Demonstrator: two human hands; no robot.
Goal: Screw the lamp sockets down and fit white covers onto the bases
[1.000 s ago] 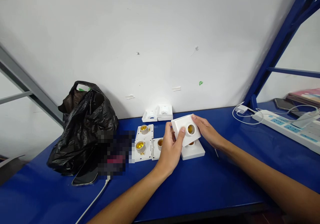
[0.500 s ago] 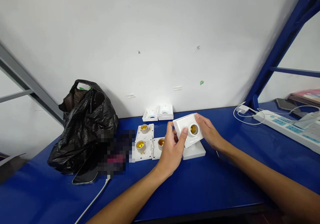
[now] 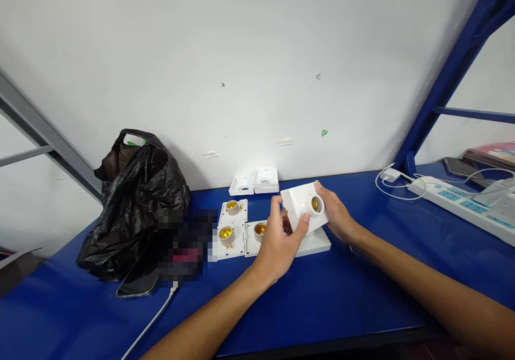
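A: Where is the white lamp-holder plate [image 3: 304,210]?

B: Lifted clear of the blue surface [image 3: 322,295], above another plate [image 3: 314,242], its brass socket tilted to the right.

A: And the fingers?

B: Left hand [image 3: 277,242] pinches the near edge, thumb on the face; right hand [image 3: 336,218] cups the far side. Judged best: keep both grips on opposite edges, turning slowly, well above the open holders [image 3: 233,226].

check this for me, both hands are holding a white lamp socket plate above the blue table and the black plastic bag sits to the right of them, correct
Not quite. The head view shows the black plastic bag to the left of the hands, not the right. The left hand and right hand do hold the white lamp socket plate above the blue table.
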